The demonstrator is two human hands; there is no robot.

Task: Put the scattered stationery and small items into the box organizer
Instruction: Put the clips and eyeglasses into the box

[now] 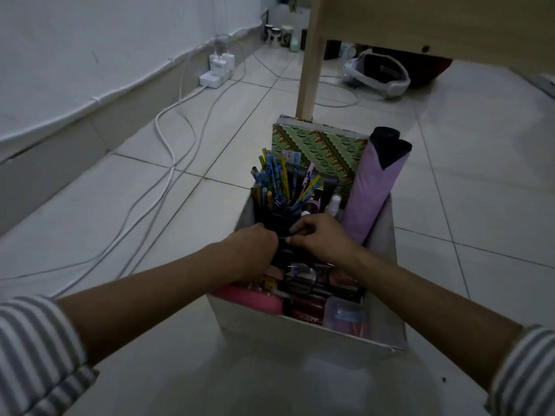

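Striped grey-and-white sleeves (36,349) nearest. Inside white cardboard box organizer (300,328), right hand (324,238) pinches small dark item (282,237), which lies just left of its curled fingers (295,232). Left hand (255,247) touches it; grip cannot be told.

Hardly any writing can be read here. In the lower middle of the frame, at the near end of the box organizer (303,333), a red packet (306,313) carries pale lettering that seems to end in "ppy"; the rest is too blurred to make out. Above the centre, a small white tag (289,156) on the green patterned book (327,151) bears dark marks too small to read. At the top of the frame, the mugs (274,36) on the floor show dark printed designs, with no legible words.
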